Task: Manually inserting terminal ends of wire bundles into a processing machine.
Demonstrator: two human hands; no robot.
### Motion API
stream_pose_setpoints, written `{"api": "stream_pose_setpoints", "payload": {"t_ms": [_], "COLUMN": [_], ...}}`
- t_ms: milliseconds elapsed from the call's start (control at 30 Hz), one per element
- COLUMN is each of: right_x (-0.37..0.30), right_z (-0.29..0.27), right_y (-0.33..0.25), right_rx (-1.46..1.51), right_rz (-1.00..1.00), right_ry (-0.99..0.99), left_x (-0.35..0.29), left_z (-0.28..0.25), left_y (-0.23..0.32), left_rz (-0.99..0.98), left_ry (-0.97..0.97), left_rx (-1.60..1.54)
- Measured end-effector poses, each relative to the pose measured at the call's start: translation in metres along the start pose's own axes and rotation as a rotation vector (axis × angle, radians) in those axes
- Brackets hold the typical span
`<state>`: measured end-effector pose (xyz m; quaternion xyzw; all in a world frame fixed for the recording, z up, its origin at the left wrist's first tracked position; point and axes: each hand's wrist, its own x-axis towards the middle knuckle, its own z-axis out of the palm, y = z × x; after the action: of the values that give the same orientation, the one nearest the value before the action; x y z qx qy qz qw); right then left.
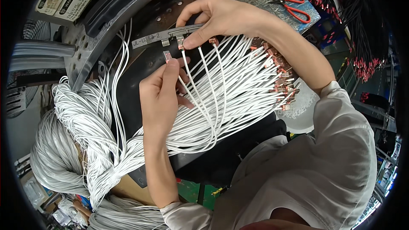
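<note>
Wires (98, 127) make up the bulk of what lies before me: a great sheaf of thin white insulated leads, smooth and round in section, looping in from my lower left and fanning rightward over the dark work surface (136, 72). By my judgement most of the work remains, since the fan on the right ends in a dense cluster of small copper-coloured terminals (281, 79) not yet picked up, while only a few leads stand at the fixture. That fixture is a grey metal bar (170, 36), flat and long, with a printed label at one end and small tabs hanging from its lower edge — it sits on a heavy curved machine plate (93, 30), dull steel drilled with round holes. My right hand (221, 17) arches over the bar from above, thumb and forefinger closed tight on one terminal (180, 42) just below the bar, touching it or nearly so; I cannot tell which. My left hand (159, 98) comes up from below, fingers pinched narrow round a second lead whose terminal (167, 56) stands upright just beneath the bar, apart from it. Red-handled scissors (294, 5) lie well apart at the upper right, near hanging bundles of black wires with red ends (362, 38). My sleeve is pale, soft cloth.
</note>
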<state>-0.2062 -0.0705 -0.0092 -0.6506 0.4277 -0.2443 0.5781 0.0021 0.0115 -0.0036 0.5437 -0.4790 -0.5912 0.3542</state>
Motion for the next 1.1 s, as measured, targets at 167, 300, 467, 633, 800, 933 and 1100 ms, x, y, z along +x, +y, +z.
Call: {"api": "stream_pose_setpoints", "payload": {"t_ms": [167,300,467,633,800,933,1100], "right_x": [0.001,-0.001,-0.001,-0.001,0.005,0.025,0.112], "right_z": [-0.005,-0.003,-0.003,-0.006,-0.011,-0.029,-0.037], "right_y": [0.002,0.001,0.003,-0.001,-0.002,-0.009,0.013], "right_rx": [0.039,0.054,0.098,0.096,0.004,-0.397,-0.943], "right_rz": [-0.028,-0.029,-0.016,-0.009,-0.020,-0.143,-0.668], "right_ry": [-0.009,-0.070,-0.072,-0.043,-0.142,-0.180,0.375], "left_x": [0.001,0.001,0.002,0.004,0.004,0.001,0.045], "left_z": [-0.003,-0.003,-0.003,-0.004,-0.012,-0.036,-0.039], "left_y": [0.002,0.003,0.005,0.005,0.008,0.023,0.019], "left_rz": [-0.070,-0.076,-0.130,-0.119,-0.191,-0.003,0.910], "left_ry": [-0.090,-0.095,-0.085,-0.122,-0.127,-0.094,0.433], "left_rx": [0.024,-0.035,-0.112,-0.144,-0.072,0.474,1.200]}}
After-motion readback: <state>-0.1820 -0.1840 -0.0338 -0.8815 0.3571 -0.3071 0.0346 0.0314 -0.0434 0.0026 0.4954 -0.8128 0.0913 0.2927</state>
